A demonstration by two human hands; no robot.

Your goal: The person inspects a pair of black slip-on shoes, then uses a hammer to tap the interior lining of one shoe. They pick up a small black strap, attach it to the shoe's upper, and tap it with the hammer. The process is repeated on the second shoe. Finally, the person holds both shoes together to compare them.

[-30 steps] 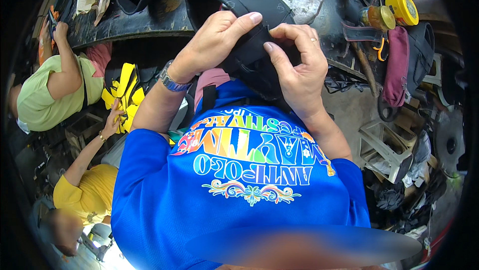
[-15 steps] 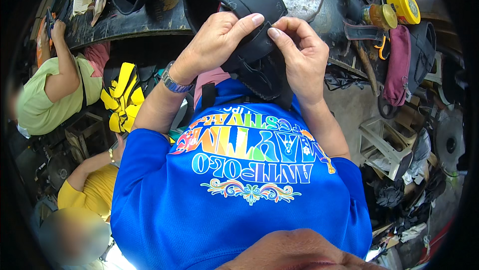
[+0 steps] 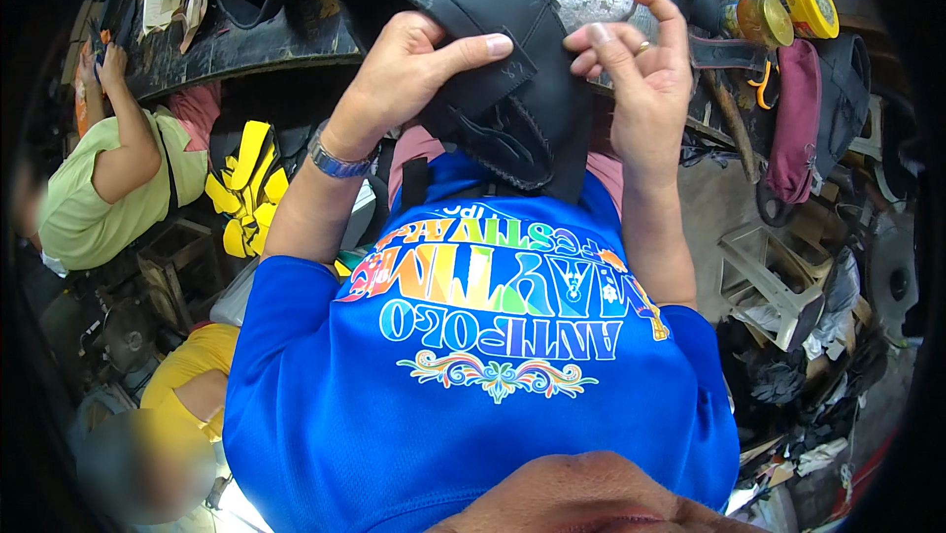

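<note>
Gripping a black stitched piece (image 3: 463,6) on its left side, the left hand (image 3: 399,70) lays its thumb flat on the outer face; its fingers curl partly out of view. The piece sits at the near edge of the counter (image 3: 227,52), above the lap. The right hand (image 3: 641,65) is raised just beside it, fingers bent; whether these pinch anything cannot be determined. Noted at right: a yellow container (image 3: 806,6) and a maroon pouch (image 3: 794,119).
</note>
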